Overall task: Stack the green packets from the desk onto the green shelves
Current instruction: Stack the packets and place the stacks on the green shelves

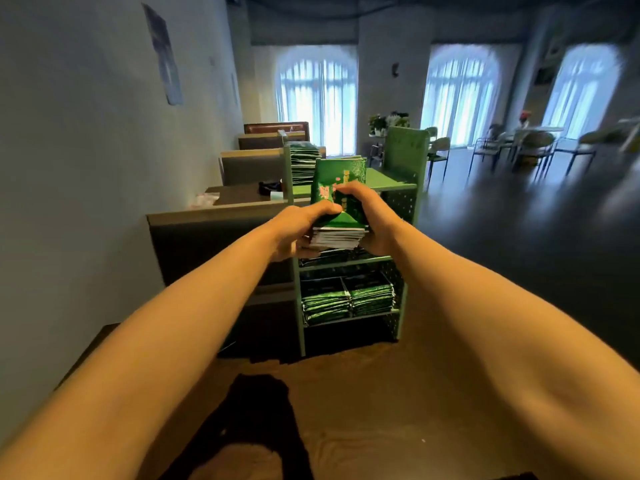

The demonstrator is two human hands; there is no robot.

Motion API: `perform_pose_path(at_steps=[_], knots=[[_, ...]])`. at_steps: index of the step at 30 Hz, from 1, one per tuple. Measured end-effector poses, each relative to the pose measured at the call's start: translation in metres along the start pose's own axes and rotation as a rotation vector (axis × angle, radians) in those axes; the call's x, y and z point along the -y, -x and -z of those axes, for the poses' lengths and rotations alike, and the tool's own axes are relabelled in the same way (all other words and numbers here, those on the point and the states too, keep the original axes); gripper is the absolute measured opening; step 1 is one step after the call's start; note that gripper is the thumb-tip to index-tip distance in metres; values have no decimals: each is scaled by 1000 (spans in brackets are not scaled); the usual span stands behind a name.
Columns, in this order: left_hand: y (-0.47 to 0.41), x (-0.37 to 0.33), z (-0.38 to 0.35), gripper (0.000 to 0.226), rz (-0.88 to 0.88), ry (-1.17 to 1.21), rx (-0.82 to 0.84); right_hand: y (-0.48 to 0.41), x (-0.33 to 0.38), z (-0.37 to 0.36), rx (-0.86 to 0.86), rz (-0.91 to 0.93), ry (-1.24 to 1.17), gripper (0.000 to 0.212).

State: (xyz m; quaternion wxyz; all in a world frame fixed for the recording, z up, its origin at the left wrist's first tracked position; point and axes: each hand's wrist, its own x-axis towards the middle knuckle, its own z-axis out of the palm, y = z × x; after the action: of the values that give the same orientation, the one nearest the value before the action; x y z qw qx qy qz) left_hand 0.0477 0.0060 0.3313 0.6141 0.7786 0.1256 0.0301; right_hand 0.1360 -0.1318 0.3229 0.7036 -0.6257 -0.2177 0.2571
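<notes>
Centre of frame: gripping a bundle of green packets [341,202] from both sides, left hand [299,228] curled over its left edge with fingers on the top face, right hand [369,220] wrapped round its right edge the same way. Held off the desk [398,410] in the lower frame, just in front of the green shelves [405,150], about level with the middle tier. Judging by the upward bow of the top packet, probably thin glossy foil: light singly, floppy, prone to sliding one over another. Best taken much as now, by the two opposite sides, thumbs under and fingers pressing down on top, squeezing enough to stop the pile fanning. Likely to spill if tilted or loosened before resting flat on a tier. Already shelved: two neat stacks [346,299] side by side on the lower tier, below centre, and another pile [304,161] on the top tier, above and left of the hands.
</notes>
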Motion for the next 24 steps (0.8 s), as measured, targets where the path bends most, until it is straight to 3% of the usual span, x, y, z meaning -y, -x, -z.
perform_pose_path(at_steps=[7,9,10,13,14,20,24], knots=[[-35,-45,-10,69,-90,-48,-176,-23,52,14,-75,17,83,35],[-45,-55,-13,85,-170,-145,-292,-35,60,19,-130,37,93,26],[-50,-60,-14,84,-244,-206,-362,-40,64,22,-154,40,93,22],[-68,-71,-14,38,-409,-264,-513,-62,74,37,-189,34,62,18],[-76,-74,-13,32,-426,-268,-542,-69,77,41,-187,30,55,18],[-134,-85,-8,25,-482,-437,-660,-119,97,69,-151,-42,131,33],[-164,-84,-3,21,-425,-609,-727,-154,98,79,-95,-119,196,43]])
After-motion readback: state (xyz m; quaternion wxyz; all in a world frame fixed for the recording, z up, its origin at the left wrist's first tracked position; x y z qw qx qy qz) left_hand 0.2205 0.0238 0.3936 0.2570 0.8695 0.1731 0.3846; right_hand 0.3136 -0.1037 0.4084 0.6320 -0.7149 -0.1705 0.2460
